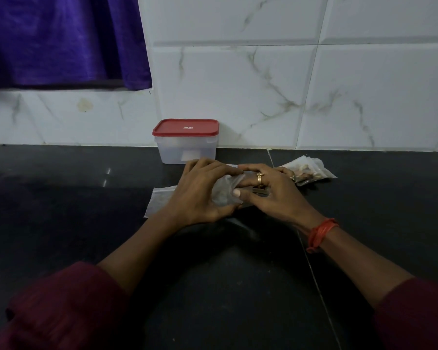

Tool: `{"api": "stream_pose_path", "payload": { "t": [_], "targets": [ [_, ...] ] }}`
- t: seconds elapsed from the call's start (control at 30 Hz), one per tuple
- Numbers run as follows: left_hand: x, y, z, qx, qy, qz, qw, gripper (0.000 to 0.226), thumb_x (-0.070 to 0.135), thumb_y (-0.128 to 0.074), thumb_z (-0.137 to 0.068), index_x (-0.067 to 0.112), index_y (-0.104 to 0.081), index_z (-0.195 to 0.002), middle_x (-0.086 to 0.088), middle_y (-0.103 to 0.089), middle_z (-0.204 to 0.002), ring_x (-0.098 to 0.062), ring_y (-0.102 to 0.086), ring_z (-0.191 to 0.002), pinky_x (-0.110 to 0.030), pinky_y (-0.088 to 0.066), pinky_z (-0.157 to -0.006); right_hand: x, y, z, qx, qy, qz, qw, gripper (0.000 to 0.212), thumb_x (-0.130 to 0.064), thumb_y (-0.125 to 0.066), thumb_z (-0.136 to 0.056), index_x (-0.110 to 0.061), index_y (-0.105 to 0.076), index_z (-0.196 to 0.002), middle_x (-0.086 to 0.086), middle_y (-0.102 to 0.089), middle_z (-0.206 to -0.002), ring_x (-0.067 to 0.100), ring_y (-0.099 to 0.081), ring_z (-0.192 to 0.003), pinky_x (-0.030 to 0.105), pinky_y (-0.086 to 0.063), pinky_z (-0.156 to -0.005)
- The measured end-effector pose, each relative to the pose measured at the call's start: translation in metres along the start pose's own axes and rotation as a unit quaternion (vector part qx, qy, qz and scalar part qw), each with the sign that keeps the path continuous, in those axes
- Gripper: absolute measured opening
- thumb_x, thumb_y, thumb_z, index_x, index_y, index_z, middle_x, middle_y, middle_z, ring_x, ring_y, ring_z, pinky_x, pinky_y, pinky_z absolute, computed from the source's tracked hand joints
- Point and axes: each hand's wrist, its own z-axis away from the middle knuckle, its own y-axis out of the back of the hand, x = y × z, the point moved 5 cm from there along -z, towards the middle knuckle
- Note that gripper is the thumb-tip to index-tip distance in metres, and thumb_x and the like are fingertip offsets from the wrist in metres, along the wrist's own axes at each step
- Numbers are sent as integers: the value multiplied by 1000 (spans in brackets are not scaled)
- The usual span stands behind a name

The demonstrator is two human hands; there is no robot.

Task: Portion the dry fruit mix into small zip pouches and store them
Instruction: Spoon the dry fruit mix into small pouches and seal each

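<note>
The black counter (61, 198) fills the lower frame; a white tiled wall (238, 84) stands behind it, and a purple cloth (61, 39) hangs at upper left. A clear box (186, 150) with a red lid (185, 127), closed, is set against the wall at centre.

Just below the box, the left hand (200, 195) and right hand (271, 195) are brought together at mid-frame. One pouch (225, 192) is held between them. The left hand's fingers are curled round its left side. The right hand's thumb is pressed on its front and its fingers reach over the top edge, so the pouch is pinched from both sides. Whether the zip is closed cannot be told.

The step in hand is judged to be sealing. It is recommended that:
1. The mix is settled to the bottom, away from the zip track.
2. Air is pressed out before closure.
3. The zip is pinched from one end to the other, without gaps.

The pouch lies between the two palms, slightly nearer the left, and is largely hidden by the fingers. Filled pouches (311, 171) lie right of the right hand, just beside it. Flat pouches (159, 200) lie partly under the left hand.
</note>
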Motion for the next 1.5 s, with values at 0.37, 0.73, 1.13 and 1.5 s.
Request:
{"api": "stream_pose_path", "payload": {
  "t": [0.37,0.73,1.13,1.5],
  "targets": [
    [-28,11,7,56,106,123,985,63,56,-77,-77,21,-64,-128,5,-68,-119,-11,-63,-110,-45,-55,-93,17,38,5,44,-102,314,943,43,-75,-50,-81,-34,-65,-76,-12,-56,-59,12,-58,-66,36,-50,-76],
    [-38,18,11,122,159,185,962,51,32,-82,-82,12,-66,-125,3,-70,-115,-7,-65,-102,-22,-56,-82,16,27,-2,65,-93,161,980,15,-43,-80,-77,-31,-71,-79,-14,-65,-65,1,-61,-65,27,-53,-65],
    [-47,18,12,135,191,202,951,49,38,-74,-86,16,-63,-128,5,-69,-114,-5,-66,-90,-11,-51,-69,0,-7,-4,30,-43,19,998,25,-32,-66,-94,-33,-72,-118,-11,-76,-86,1,-69,-85,37,-53,-92],
    [-50,21,12,165,218,247,930,38,33,-69,-92,18,-63,-126,3,-71,-110,-10,-67,-95,-14,-53,-75,2,9,-7,34,46,120,991,25,-35,-53,-91,-44,-71,-105,-27,-67,-76,-11,-59,-86,39,-23,-105]
  ]
}}
